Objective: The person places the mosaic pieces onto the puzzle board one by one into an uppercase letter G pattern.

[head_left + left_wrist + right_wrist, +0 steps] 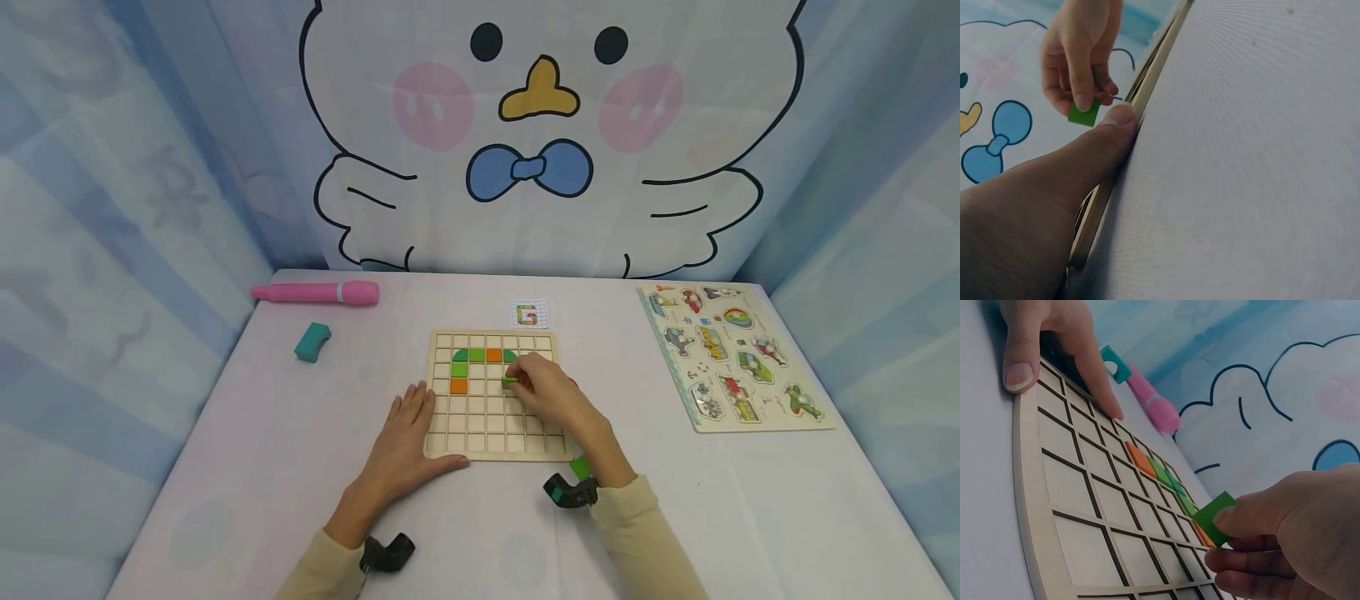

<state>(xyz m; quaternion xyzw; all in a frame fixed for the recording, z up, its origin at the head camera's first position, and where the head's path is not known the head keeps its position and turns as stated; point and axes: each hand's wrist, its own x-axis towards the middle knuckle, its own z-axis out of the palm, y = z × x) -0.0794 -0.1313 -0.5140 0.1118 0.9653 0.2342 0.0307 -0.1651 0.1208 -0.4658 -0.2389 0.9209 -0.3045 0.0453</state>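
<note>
A wooden grid board [498, 456] lies on the table with colored tiles set in its upper part. Along its top run a dark green rounded-corner tile [460, 356], a green square, an orange square [493, 355] and another dark green corner piece. Below the left corner sit a green square and an orange square [458, 386]. My left hand [405, 446] rests at the board's lower left corner, fingers extended along its side and thumb on the front edge. Between thumb and fingers, my right hand [551, 392] pinches a green square tile [1213, 505] over the grid's right side.
Behind the board lies a small card [529, 314] with a colored G pattern. A picture puzzle board [750, 379] is at the right. A pink pen-shaped object [307, 292] and a teal block [312, 342] lie at the left. Another green tile [581, 467] is by my right wrist.
</note>
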